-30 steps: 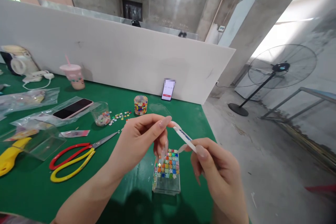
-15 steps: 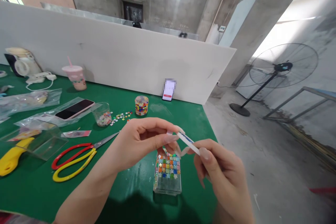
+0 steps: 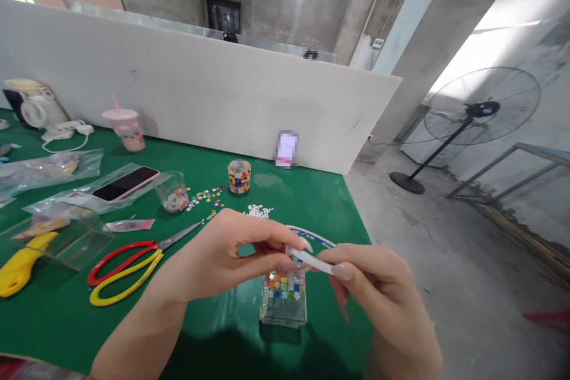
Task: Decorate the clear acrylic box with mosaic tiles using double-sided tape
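Observation:
My left hand [image 3: 243, 249] pinches the left side of a narrow white ring that looks like a roll of tape [image 3: 314, 261], with blue print on its inner band. On the ring's right side, the thumb and fingers of my right hand [image 3: 371, 282] are closed. Just below the hands stands a clear box [image 3: 284, 312], decorated with rows of colourful square and star-shaped pieces; its upper part is hidden behind my fingers. Small white pieces [image 3: 259, 211] lie in a pile beyond my left hand.
Scissors [image 3: 154, 258] with red and yellow handles lie left of my left forearm. Further back are a clear cup of beads [image 3: 173, 197], loose coloured tiles [image 3: 205, 196], a tile-covered round jar [image 3: 239, 178], a phone [image 3: 127, 183] and a pink drink cup [image 3: 127, 129]. A white partition [image 3: 200, 101] borders the green table.
My hands have turned the white ring, so its curved far side with blue print now shows behind the front edge. The white pile has come into sight beyond my left hand.

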